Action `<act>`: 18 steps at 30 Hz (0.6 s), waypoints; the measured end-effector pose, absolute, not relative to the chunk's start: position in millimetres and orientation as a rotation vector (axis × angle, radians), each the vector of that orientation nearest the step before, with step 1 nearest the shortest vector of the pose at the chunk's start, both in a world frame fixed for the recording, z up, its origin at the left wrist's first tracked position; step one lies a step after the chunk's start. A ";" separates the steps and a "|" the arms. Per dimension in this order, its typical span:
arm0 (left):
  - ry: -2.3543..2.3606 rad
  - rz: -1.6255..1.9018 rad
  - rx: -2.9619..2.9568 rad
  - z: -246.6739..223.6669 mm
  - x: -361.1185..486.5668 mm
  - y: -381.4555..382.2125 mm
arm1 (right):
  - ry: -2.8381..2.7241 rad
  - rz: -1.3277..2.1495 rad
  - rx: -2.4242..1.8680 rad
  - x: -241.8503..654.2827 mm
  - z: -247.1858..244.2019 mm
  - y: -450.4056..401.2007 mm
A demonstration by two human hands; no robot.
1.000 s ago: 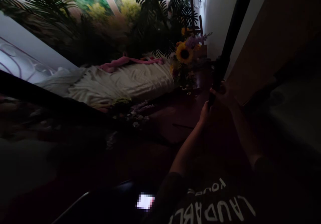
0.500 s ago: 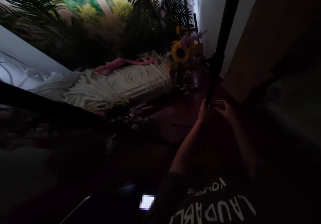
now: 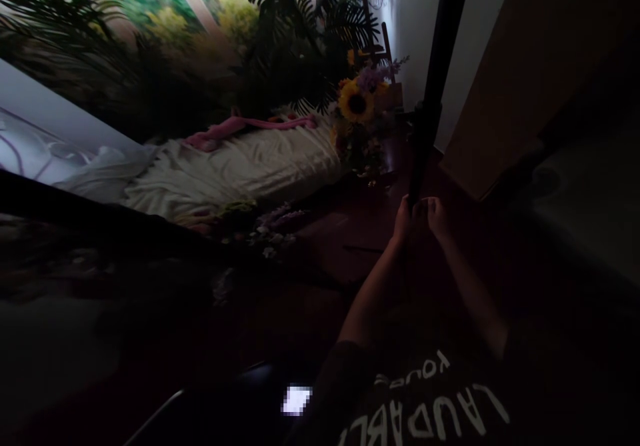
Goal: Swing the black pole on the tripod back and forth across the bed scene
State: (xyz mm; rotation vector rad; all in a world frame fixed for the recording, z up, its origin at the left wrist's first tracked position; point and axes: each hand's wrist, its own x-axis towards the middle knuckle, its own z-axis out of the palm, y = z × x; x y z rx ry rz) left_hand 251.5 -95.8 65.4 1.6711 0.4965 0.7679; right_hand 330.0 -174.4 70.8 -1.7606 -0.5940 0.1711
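Note:
A tall dark pole (image 3: pixel 441 53), which looks like a stand, rises from the floor in front of me and leans to the upper right. Around its lower part my left hand (image 3: pixel 402 221) is closed, with the thumb side up. My right hand (image 3: pixel 436 217) is just to the right of the pole, its fingers curled in toward it. Whatever is between those fingers is lost in the dark. A thin dark bar (image 3: pixel 363 250) lies low to the left of my left wrist. A collar-like joint (image 3: pixel 425 111) sits on the pole above my hands.
A cream-draped bench (image 3: pixel 240 173) with a pink plush toy (image 3: pixel 220 131) stands left. Sunflowers (image 3: pixel 356 103) are behind the pole. A brown panel (image 3: pixel 520 79) stands right. Another dark bar (image 3: pixel 100 214) crosses the left side. A bright pixelated patch (image 3: pixel 297 400) shows low.
My right hand has moved slightly left, closer to the pole, and its outstretched fingers have curled in. My left hand stays on the pole, whose upper part has shifted a little left in view.

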 end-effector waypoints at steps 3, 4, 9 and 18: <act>0.477 0.781 1.703 64.0 252.2 -94.1 | -0.542 0.167 -1.708 330.6 67.9 -166.0; 0.476 0.782 1.715 63.3 252.3 -93.5 | -0.505 0.190 -1.683 330.9 69.0 -164.7; 0.467 0.775 1.721 60.1 252.0 -92.1 | -0.169 0.755 -1.461 336.2 86.4 -167.2; 0.452 0.787 1.735 55.6 249.8 -89.0 | 0.003 1.127 -1.123 339.9 108.6 -174.7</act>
